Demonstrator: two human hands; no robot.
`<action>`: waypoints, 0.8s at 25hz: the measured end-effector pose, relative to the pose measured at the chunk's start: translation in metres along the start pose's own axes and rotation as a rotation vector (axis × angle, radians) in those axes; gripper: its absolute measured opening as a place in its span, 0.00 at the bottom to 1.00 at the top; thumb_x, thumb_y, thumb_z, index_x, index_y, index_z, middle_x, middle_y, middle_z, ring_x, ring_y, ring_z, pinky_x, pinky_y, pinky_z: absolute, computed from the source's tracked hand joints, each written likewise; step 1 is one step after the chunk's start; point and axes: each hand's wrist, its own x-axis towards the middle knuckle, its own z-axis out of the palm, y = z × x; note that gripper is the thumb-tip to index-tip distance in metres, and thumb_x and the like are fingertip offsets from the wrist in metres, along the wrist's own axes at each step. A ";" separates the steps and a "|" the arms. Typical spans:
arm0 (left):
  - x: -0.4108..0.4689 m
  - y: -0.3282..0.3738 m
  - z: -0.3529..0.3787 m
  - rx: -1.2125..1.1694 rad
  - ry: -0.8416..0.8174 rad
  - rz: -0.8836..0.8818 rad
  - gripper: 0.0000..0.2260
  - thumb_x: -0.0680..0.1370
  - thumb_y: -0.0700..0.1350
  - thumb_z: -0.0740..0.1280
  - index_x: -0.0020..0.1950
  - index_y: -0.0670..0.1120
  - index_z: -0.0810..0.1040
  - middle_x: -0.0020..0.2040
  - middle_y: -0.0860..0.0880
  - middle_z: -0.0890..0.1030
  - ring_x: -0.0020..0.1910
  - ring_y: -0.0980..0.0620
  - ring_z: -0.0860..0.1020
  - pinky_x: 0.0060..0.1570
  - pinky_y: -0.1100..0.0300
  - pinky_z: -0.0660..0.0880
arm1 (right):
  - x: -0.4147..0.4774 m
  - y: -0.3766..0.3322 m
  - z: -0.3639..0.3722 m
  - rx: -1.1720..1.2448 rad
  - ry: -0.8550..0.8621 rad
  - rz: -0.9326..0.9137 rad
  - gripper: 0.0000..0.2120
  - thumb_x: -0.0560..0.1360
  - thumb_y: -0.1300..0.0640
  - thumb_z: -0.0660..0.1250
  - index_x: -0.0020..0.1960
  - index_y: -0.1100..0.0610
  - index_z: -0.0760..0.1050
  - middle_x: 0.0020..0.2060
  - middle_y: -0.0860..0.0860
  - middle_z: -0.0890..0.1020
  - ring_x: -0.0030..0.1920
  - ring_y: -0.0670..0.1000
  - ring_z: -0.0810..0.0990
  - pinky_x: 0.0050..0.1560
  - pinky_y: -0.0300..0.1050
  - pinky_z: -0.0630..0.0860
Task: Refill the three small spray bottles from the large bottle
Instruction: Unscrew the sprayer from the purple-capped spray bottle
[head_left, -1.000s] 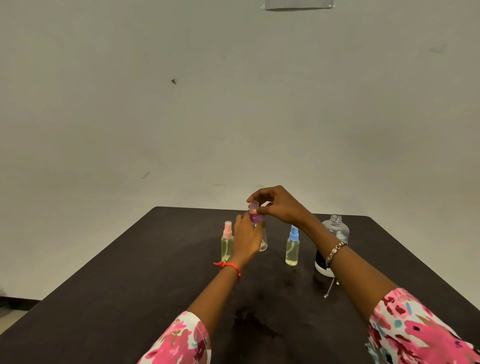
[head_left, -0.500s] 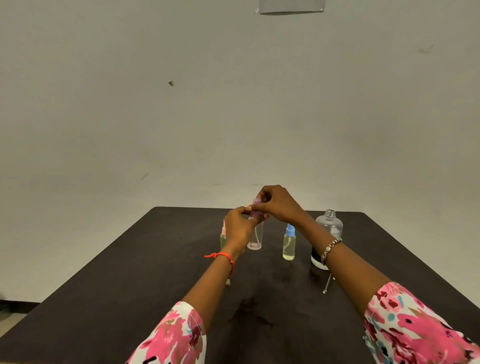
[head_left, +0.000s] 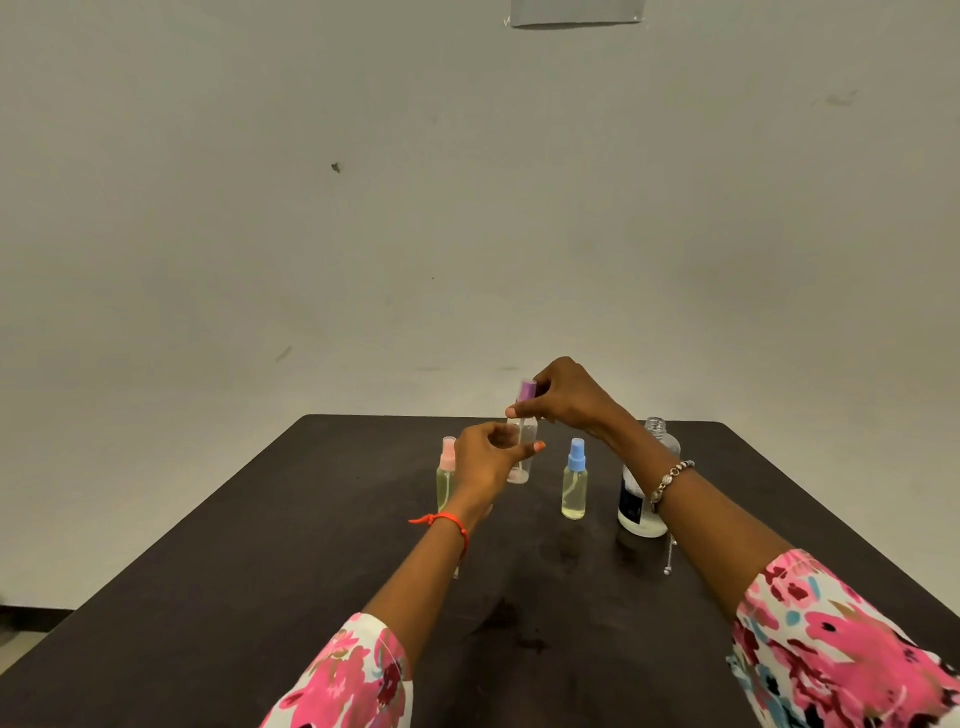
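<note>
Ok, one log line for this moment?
right hand: pinches purple spray cap | left hand: beside small clear plastic bottle, grip unclear

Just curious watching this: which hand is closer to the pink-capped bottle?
Left. The left hand, gripping the middle bottle, is right beside the pink-capped bottle, partly covering it; the right hand is higher and further right, pinching the purple cap.

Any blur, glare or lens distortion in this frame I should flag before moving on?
Head view: dim, flat yellowish light, soft shadows, no strong glare on the dark table. Head view: the purple spray cap pinched by the right hand is motion-blurred, while the blue-capped bottle is fairly sharp. Head view: wide-angle stretch splays the table edges towards the lower corners.
</note>
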 end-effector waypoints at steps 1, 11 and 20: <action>0.000 0.000 0.000 -0.009 -0.011 -0.001 0.20 0.70 0.43 0.73 0.59 0.39 0.77 0.56 0.43 0.80 0.51 0.51 0.76 0.49 0.63 0.72 | 0.000 0.001 -0.003 0.001 -0.024 -0.013 0.17 0.66 0.57 0.75 0.42 0.72 0.78 0.32 0.62 0.77 0.31 0.53 0.72 0.32 0.39 0.67; 0.000 -0.005 0.002 -0.001 -0.115 0.011 0.18 0.71 0.41 0.72 0.59 0.40 0.76 0.57 0.43 0.80 0.58 0.47 0.77 0.54 0.60 0.72 | -0.001 -0.004 -0.018 -0.089 -0.282 -0.016 0.20 0.71 0.52 0.70 0.58 0.61 0.73 0.46 0.54 0.79 0.41 0.49 0.78 0.41 0.37 0.76; 0.002 -0.010 0.004 0.070 -0.108 0.011 0.18 0.70 0.40 0.72 0.58 0.39 0.76 0.56 0.41 0.80 0.57 0.46 0.77 0.53 0.60 0.73 | -0.005 -0.006 -0.019 -0.219 -0.309 -0.115 0.13 0.72 0.54 0.69 0.53 0.60 0.77 0.44 0.53 0.78 0.42 0.49 0.75 0.39 0.34 0.71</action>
